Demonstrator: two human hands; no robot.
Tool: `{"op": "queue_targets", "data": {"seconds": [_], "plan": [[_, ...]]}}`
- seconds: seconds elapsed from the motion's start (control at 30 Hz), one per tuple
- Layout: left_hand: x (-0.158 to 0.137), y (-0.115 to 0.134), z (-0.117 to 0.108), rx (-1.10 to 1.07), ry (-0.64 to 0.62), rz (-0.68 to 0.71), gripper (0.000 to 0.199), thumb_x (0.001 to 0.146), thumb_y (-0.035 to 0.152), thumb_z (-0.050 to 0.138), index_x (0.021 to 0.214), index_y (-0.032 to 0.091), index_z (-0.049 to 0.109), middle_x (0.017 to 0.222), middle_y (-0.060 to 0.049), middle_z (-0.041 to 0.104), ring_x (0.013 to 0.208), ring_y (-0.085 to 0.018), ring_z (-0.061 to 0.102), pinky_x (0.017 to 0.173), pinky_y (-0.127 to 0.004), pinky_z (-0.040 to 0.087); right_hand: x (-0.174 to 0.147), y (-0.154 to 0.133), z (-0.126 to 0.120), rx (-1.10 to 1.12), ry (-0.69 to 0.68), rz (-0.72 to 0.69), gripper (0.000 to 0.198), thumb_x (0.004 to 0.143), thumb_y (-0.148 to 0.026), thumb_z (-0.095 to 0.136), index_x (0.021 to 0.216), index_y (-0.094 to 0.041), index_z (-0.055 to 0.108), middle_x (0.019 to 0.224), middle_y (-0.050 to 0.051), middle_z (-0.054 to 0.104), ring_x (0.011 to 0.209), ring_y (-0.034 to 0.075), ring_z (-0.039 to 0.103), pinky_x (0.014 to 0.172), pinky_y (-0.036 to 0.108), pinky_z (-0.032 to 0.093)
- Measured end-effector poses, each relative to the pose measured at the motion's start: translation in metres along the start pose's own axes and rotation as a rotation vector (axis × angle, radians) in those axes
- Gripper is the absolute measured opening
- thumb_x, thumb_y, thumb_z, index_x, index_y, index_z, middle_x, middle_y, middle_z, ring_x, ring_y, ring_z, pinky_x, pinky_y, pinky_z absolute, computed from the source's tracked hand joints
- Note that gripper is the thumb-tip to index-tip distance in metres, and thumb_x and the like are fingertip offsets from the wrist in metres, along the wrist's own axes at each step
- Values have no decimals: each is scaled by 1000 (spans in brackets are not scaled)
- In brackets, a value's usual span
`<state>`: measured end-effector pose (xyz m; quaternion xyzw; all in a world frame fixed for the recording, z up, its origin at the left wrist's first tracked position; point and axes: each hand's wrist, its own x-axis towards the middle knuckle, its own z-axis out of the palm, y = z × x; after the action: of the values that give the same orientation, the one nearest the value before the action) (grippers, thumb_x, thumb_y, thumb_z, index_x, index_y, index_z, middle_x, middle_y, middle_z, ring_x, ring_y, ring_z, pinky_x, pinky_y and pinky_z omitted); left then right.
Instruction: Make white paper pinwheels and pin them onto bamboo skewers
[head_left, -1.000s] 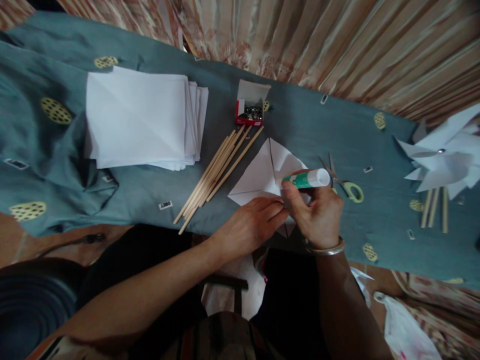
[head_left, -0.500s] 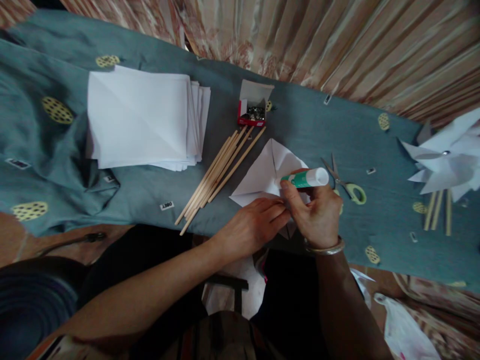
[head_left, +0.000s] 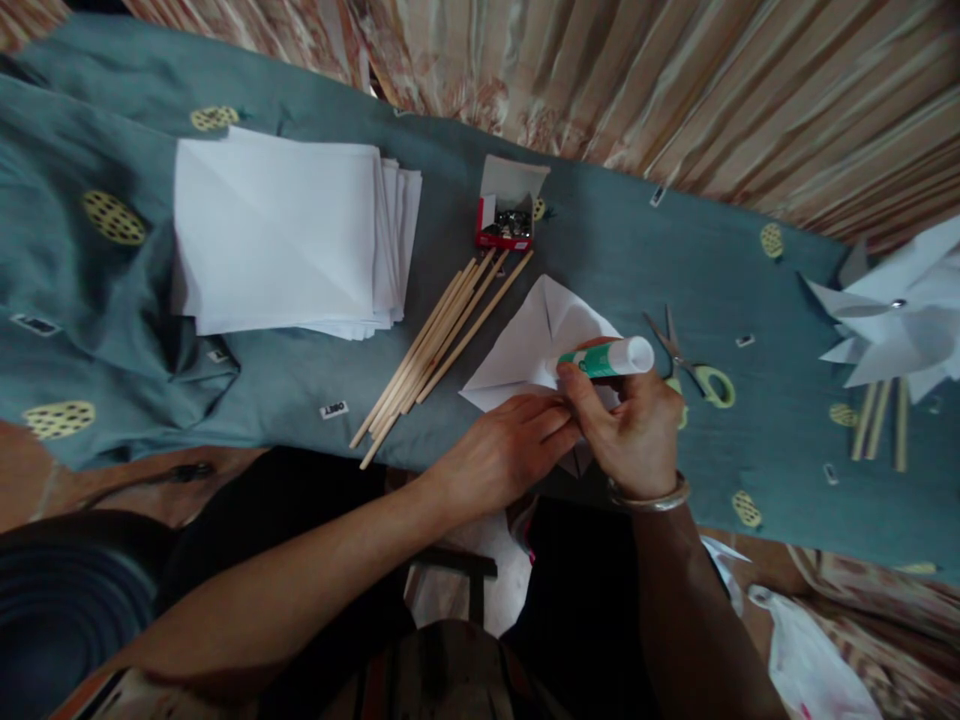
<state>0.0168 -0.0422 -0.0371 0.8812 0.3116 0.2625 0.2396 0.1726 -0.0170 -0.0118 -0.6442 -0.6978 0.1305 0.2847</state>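
A glue stick point(head_left: 600, 360) with a green label is in my right hand point(head_left: 637, 425), its white end toward the right. The other end meets the middle of a creased sheet of white paper point(head_left: 517, 345), partly folded, at the table's near edge. My left hand point(head_left: 514, 440) holds the near side of this sheet, fingers close together and bent over it; its thumb is hidden. Scissors with light green handles point(head_left: 709, 385) lie spread just beyond my right hand.
Several thin wooden sticks point(head_left: 435, 350) lie left of the sheet, below an open red box point(head_left: 506, 238) of small metal pieces. A stack of white paper point(head_left: 277, 235) is at the left. White paper pinwheels point(head_left: 892, 320) on sticks lie at the far right, on the green tablecloth point(head_left: 787, 300).
The glue stick has shifted slightly left across the sheet with my right hand. My left hand stays in place on the paper.
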Motion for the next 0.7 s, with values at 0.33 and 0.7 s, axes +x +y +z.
{"op": "queue_targets", "data": {"seconds": [0.33, 0.7], "plan": [[0, 0, -1, 15, -25, -4, 31, 101, 21, 34, 112, 9, 60, 109, -10, 66, 107, -21, 58, 97, -35, 51, -2, -2, -2, 31, -22, 2, 26, 85, -43, 63, 95, -20, 67, 84, 6, 75, 72, 21, 72, 71, 35, 58], [0, 1, -1, 21, -22, 2, 28, 100, 19, 39, 109, 7, 61, 107, -12, 67, 107, -22, 57, 98, -34, 50, -5, -1, -5, 1, -26, -8, 25, 85, -41, 64, 95, -19, 68, 83, 6, 75, 72, 21, 72, 68, 32, 56]]}}
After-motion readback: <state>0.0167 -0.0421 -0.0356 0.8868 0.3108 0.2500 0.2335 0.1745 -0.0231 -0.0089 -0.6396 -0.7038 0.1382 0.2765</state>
